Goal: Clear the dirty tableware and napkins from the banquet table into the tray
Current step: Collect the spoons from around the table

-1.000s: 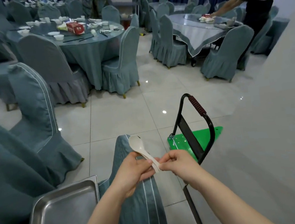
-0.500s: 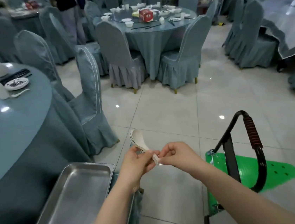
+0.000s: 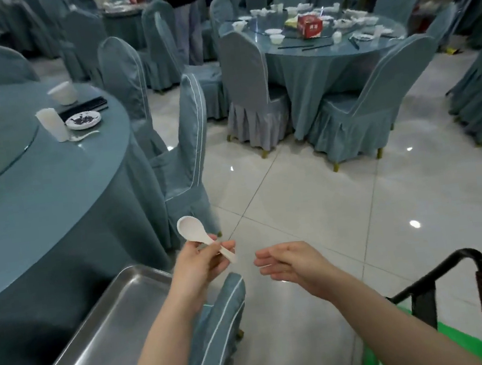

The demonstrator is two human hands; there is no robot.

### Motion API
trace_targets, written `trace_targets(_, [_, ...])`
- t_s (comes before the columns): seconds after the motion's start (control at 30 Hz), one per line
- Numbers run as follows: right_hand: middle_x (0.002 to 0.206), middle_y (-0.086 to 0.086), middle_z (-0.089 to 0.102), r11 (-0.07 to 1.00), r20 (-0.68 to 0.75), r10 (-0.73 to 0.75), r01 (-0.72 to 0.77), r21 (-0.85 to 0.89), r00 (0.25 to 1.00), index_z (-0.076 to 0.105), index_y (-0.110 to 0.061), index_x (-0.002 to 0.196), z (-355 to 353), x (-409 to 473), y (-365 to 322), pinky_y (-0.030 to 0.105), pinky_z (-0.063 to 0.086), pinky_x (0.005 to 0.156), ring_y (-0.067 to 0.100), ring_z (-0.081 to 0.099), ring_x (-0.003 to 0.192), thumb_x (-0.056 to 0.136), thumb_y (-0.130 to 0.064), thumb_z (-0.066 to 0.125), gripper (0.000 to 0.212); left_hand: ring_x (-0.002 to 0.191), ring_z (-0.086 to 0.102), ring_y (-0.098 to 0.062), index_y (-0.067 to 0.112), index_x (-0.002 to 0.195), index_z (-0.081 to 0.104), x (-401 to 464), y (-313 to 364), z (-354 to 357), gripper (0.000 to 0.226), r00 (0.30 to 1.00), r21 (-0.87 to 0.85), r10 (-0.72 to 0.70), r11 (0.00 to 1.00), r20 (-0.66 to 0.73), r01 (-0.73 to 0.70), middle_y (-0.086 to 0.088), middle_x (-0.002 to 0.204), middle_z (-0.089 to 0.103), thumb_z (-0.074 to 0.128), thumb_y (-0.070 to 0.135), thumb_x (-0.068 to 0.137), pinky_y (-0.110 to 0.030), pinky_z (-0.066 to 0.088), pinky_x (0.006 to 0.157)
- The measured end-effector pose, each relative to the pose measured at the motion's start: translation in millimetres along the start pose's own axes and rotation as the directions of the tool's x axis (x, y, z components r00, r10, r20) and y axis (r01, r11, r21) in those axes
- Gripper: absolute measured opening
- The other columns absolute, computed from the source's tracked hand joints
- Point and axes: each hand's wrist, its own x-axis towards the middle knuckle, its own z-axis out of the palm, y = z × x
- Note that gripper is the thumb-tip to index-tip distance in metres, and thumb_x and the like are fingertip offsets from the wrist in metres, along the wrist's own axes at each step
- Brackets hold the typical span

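The right hand [image 3: 288, 262] had just let go and hung open, so the left hand [image 3: 197, 267] alone pinched the white spoon [image 3: 197, 235], ready for the steel tray [image 3: 107, 341].

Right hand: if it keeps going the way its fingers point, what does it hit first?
Likely the spoon handle in the left hand: the right hand points left at it, a gap between. Depth unclear.

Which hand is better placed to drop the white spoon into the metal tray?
Left. The left hand already pinches the white spoon by its handle and hangs beside the metal tray's far corner. The right hand is open, empty and farther from the tray.
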Motion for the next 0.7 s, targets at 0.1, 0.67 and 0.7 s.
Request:
trace_targets(0.1, [0.101,0.005,0.074,0.999,-0.032,-0.016,0.014,-0.047,0.999,0.070,-0.015,0.098,-33,27,-30,0.026,0.053,0.080,0.019,0.070,0.094,0.096,-0.023,0.052,0.020,0.085,0.070,-0.022,0.011,0.099,0.050,40,13,25,0.009,1.000,-0.010,-0.015,1.000,0.005,0.015,-0.013,0.091,0.075,0.049,0.003,0.096,-0.023,0.058,0.063])
trace_targets(0.67, [0.095,-0.001,0.073,0.909,0.352,-0.111,0.239,-0.342,0.929,0.068,-0.022,0.097,-90,272,-191,0.012,0.047,0.063,0.004,0.067,0.075,0.091,-0.014,0.058,0.014,0.076,0.066,-0.020,0.008,0.092,0.066,233,78,99,0.011,0.949,-0.117,0.054,0.989,-0.309,-0.094,-0.009,0.082,0.064,0.059,0.000,0.089,-0.026,0.056,0.065])
trace_targets(0.7, [0.093,-0.002,0.072,0.897,0.385,-0.128,0.272,-0.349,0.914,0.068,-0.023,0.096,-87,285,-200,0.010,0.046,0.061,0.003,0.067,0.074,0.090,-0.015,0.061,0.012,0.074,0.066,-0.018,0.009,0.090,0.068,242,82,102,0.012,0.939,-0.114,0.072,0.987,-0.337,-0.116,-0.008,0.080,0.065,0.060,0.001,0.088,-0.026,0.056,0.066])
